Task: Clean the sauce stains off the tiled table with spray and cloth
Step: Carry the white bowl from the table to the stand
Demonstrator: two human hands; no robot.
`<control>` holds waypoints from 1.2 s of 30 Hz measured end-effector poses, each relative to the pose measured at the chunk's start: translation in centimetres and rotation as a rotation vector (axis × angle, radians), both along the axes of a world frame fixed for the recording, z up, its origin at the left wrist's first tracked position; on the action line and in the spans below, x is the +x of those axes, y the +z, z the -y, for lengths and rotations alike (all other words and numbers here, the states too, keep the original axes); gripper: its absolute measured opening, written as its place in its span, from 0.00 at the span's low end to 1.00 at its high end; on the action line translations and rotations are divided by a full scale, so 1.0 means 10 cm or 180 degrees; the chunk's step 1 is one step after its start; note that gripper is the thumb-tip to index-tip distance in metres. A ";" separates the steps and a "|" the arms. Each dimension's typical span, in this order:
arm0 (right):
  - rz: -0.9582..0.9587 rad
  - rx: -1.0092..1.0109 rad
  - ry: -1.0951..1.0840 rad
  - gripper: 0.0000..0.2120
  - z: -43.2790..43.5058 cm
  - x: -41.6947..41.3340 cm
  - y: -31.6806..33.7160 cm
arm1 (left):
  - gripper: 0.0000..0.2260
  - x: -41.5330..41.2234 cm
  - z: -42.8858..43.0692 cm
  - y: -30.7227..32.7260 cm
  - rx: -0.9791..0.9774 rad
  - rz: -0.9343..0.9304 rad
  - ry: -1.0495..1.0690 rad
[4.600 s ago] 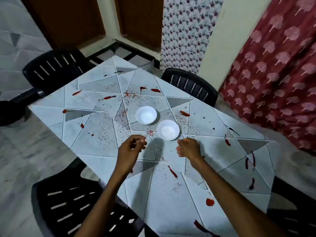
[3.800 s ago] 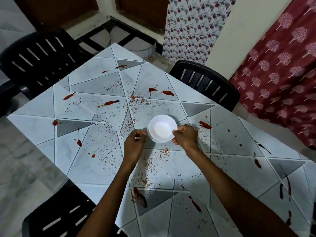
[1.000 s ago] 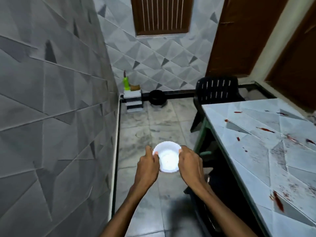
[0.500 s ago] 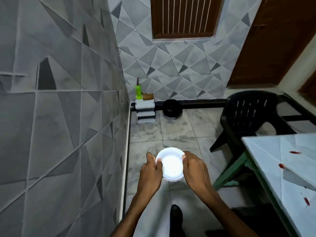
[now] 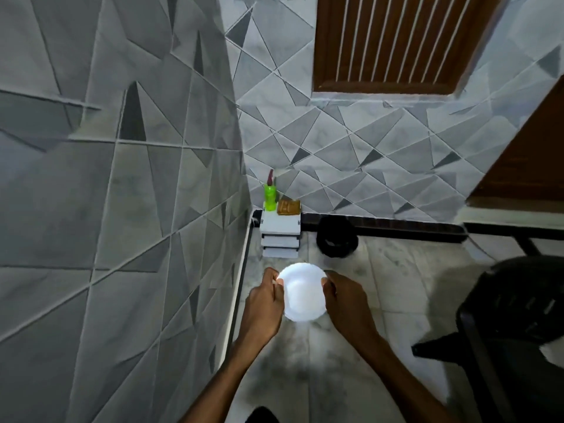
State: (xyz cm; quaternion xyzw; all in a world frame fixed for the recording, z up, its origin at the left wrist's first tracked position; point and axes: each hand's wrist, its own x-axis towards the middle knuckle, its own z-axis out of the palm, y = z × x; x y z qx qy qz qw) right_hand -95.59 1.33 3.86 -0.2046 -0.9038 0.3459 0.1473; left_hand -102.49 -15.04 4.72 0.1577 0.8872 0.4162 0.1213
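The left hand (image 5: pixel 262 303) and right hand (image 5: pixel 345 303) each grip an opposite rim of a white bowl (image 5: pixel 302 296), fingers curled, above the floor. Well ahead in the wall corner, the green spray bottle (image 5: pixel 270 198) stands upright on a stack of white boxes (image 5: pixel 280 228), just beside what looks like a brown folded cloth (image 5: pixel 288 207).

Centre frame: a white bowl (image 5: pixel 302 296), smooth and evenly bright, probably plastic. Left and top: grey marbled wall tiles (image 5: pixel 122 209), matt, with raised pale joints. Lower frame: marbled floor tiles (image 5: pixel 396 285) with a soft sheen. Upper right: a brown wooden shutter (image 5: pixel 396 41). Right edge: a black plastic chair (image 5: pixel 518 300), slightly glossy. Mid-frame: a translucent green plastic bottle (image 5: pixel 270 198) and a brown cloth (image 5: pixel 288 207).
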 end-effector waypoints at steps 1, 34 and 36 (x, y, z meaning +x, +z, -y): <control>0.0026 -0.0108 0.0052 0.35 -0.11 -0.29 -0.05 | 0.07 -0.28 -0.11 -0.05 -0.0033 0.0021 0.0008; 0.1719 -0.1656 -0.0362 0.05 -2.37 -6.98 -4.42 | 0.07 -7.10 -2.29 -4.51 0.0054 0.1955 0.1205; 0.1934 -0.1739 -0.0544 0.08 -2.36 -7.23 -4.74 | 0.06 -7.29 -2.33 -4.93 -0.0025 0.1997 0.1169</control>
